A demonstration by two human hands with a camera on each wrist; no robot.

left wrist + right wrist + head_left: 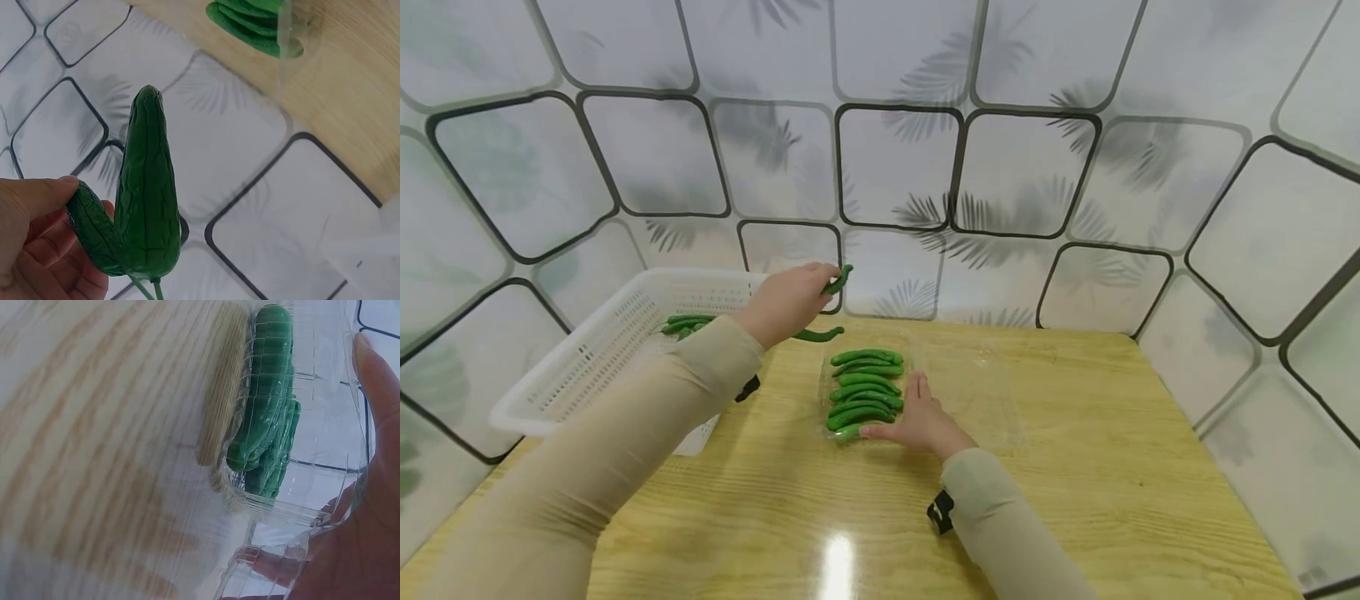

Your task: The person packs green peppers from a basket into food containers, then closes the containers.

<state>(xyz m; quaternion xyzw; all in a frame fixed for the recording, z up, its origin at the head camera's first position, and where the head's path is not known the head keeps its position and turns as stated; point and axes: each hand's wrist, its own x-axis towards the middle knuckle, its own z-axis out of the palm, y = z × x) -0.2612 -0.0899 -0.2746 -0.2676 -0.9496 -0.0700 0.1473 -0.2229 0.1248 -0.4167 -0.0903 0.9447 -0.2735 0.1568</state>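
Note:
My left hand (793, 302) is raised between the white basket and the clear plastic box, pinching green chili peppers. In the left wrist view, thumb and fingers grip a short pepper (94, 228); a longer, wrinkled pepper (149, 187) stands beside it, their thin stems meeting at the bottom. Several green peppers (867, 379) lie side by side in the hinged clear plastic box (827, 429). My right hand (921, 421) holds this box at its near right side, with the thumb (375, 375) along the rim and the other fingers seen through the plastic.
A white perforated basket (587, 333) stands at the left with more green peppers (688, 323) inside. The box's transparent lid (977, 392) lies folded out to the right on the wooden table (1097, 475). Patterned white walls rise behind and at both sides.

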